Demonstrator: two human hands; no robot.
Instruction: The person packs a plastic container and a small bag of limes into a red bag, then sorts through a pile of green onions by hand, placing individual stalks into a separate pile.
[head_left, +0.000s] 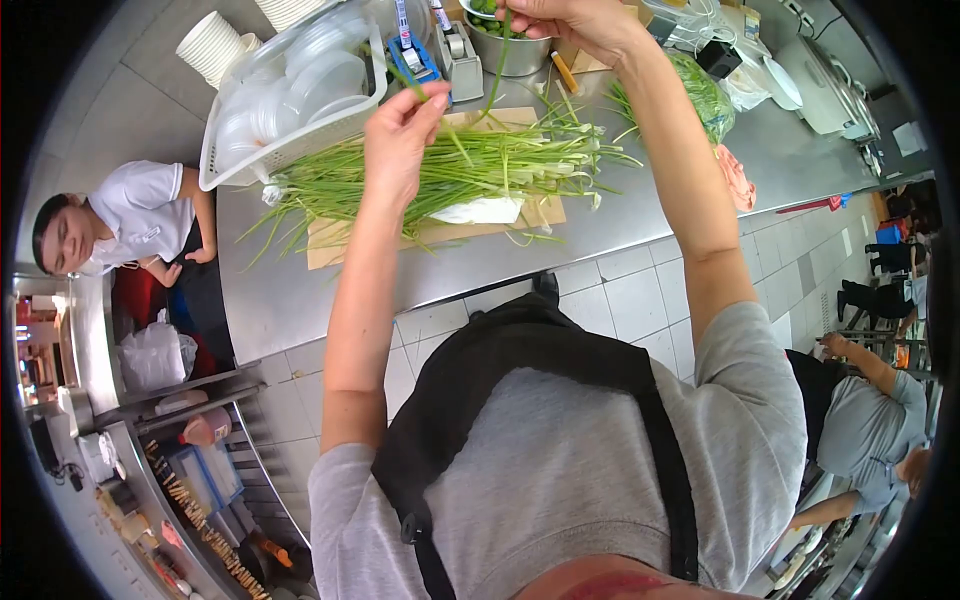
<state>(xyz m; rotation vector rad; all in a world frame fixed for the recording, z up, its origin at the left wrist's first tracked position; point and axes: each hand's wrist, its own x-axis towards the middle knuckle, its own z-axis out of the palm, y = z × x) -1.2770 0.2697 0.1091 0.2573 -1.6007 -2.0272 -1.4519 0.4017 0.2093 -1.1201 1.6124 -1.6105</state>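
My left hand (405,130) is closed in a pinch on a thin green onion stalk above the left part of the pile. My right hand (585,25), at the top of the view, pinches a long green onion stalk (499,75) that hangs down toward the pile; whether both hands hold the same stalk I cannot tell. Beneath them a wide heap of green onions (460,170) lies on flattened cardboard (335,243), thin green tips to the left and pale ends to the right. Something white (480,211) shows under the heap's near side.
A white basket (290,150) of plastic lids stands left, with paper cups (212,48) behind. Blue (412,60) and grey (458,62) tape dispensers, a metal pot (520,57) of green vegetables and bagged greens (700,95) line the back. Co-workers (150,205) are left and right (870,420).
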